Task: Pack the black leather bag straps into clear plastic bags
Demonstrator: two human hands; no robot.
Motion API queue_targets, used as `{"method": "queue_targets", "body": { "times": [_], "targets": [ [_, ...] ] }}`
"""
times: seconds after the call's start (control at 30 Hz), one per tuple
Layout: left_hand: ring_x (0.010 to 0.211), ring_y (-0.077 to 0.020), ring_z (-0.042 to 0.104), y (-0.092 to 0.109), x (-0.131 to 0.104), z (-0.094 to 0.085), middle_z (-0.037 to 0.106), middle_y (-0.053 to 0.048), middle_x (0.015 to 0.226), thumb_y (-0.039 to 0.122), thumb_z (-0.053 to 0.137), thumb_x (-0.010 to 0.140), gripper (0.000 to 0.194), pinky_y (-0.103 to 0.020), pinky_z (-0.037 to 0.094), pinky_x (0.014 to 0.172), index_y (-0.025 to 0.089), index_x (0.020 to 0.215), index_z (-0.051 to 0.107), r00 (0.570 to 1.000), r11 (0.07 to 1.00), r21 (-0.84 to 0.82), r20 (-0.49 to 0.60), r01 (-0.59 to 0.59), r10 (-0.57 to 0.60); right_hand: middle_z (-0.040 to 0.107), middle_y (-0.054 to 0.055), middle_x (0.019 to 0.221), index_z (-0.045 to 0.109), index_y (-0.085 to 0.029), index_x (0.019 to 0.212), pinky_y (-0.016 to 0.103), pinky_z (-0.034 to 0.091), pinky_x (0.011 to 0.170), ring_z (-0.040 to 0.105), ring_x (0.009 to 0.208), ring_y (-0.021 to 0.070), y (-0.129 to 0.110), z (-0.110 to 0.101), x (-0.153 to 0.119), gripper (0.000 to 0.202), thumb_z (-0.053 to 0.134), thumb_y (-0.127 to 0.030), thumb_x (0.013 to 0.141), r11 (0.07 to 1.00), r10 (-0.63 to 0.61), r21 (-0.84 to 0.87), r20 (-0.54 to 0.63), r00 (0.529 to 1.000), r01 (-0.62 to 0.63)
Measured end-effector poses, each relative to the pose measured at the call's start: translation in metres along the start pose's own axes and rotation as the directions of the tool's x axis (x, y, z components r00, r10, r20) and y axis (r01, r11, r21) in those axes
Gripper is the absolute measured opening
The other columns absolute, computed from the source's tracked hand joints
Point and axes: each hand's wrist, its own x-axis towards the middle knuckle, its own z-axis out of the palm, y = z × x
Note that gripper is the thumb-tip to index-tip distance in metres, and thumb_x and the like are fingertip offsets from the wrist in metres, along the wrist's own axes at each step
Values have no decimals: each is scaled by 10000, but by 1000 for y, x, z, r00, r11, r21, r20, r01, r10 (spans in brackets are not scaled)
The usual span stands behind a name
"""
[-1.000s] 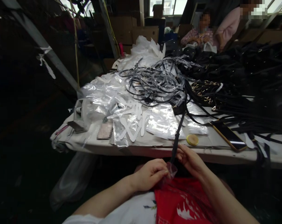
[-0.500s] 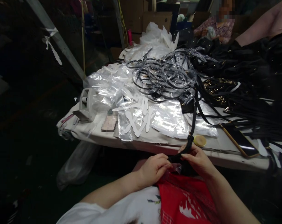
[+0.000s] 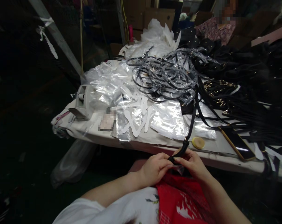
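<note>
A black bag strap [image 3: 184,147] with a gold-coloured buckle runs from the pile on the table down to my hands, over the table's front edge. My left hand [image 3: 156,167] is closed on its lower end, fingers bent inward. Close beside it, my right hand [image 3: 192,162] pinches the same strap between thumb and fingers. A scrap of clear plastic [image 3: 178,169] shows just below the fingers; which hand holds it I cannot tell. Both hands are over my red apron [image 3: 181,199].
Plastic-wrapped straps [image 3: 164,76] lie heaped mid-table, with clear bags [image 3: 167,119] and white serrated strips [image 3: 136,126] nearer. A tape dispenser [image 3: 82,102] stands left. A yellow tape roll [image 3: 198,142], a phone [image 3: 237,143] and black straps are right. Another person [image 3: 215,29] sits behind.
My hands have drawn closer together on the strap, the right one moving slightly left. The view has shifted a little, and the arm at the upper right has pulled back.
</note>
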Motion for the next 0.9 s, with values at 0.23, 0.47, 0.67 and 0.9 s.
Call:
{"method": "queue_targets", "body": {
  "times": [0.23, 0.47, 0.67, 0.9],
  "targets": [
    [833, -151, 624, 4, 8, -1, 671, -65, 896, 250, 444, 989, 319, -225, 490, 779, 160, 942, 746, 998, 999, 6, 45, 44, -44, 552, -30, 601, 747, -174, 888, 201, 419, 468, 444, 499, 78, 5, -3, 13, 363, 827, -479, 709, 947, 87, 317, -112, 990, -47],
    [848, -154, 632, 3, 16, 11, 673, -52, 915, 256, 494, 966, 280, -236, 487, 803, 198, 910, 762, 993, 993, -22, -11, 116, -117, 397, -80, 523, 724, -205, 826, 175, 323, 379, 315, 443, 68, 2, -12, 26, 309, 848, -449, 682, 936, -24, 330, -280, 960, 120],
    [795, -165, 613, 6, 30, 15, 650, -49, 819, 237, 503, 952, 270, -253, 480, 753, 185, 868, 754, 986, 990, -26, -93, 136, -138, 670, 12, 701, 766, -204, 818, 233, 472, 498, 554, 567, 130, -1, -3, 14, 293, 893, -384, 625, 949, -27, 297, -264, 964, 109],
    [846, -180, 623, 14, 41, 18, 663, -73, 871, 236, 497, 945, 267, -278, 495, 807, 171, 870, 745, 996, 997, -62, -75, 41, -46, 695, 14, 716, 764, -219, 843, 238, 465, 490, 579, 552, 138, 0, -2, 5, 308, 867, -437, 651, 961, -18, 267, -193, 981, 71]
  ]
}}
